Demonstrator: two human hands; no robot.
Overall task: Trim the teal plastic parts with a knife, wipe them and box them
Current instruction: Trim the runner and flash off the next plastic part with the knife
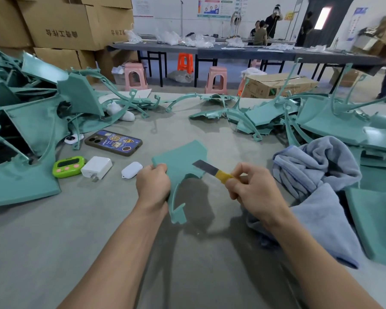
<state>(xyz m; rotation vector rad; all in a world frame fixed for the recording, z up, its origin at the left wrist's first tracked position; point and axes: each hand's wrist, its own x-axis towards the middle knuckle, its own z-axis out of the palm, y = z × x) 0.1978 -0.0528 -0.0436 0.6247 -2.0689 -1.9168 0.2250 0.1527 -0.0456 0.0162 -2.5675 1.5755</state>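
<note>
Your left hand [153,184] is clamped on the left edge of a flat teal plastic panel [181,157], fingers curled round it. It holds the panel tilted up over the grey desk [120,230], right in front of you. From the panel a thin curved arm runs down to a small hook; whether that hook touches the desk cannot be told.

Your right hand [252,186] pinches a bare steel knife blade [212,170] by its yellow-wrapped end. The tip lies against the panel's right side, beside the inner cut-out.

Expect the piece to be light and fairly stiff across the broad face, but springy along the slim arm, which would likely bend or snap if you gripped it there. Keep your hold on the wide part, close to the edge being trimmed, so it does not chatter under the blade. The matte surface looks smooth, so it may slide in your fingers. Mind your left thumb: it sits near the cutting line.

A crumpled blue-grey towel [316,166] lies just to your right.
</note>
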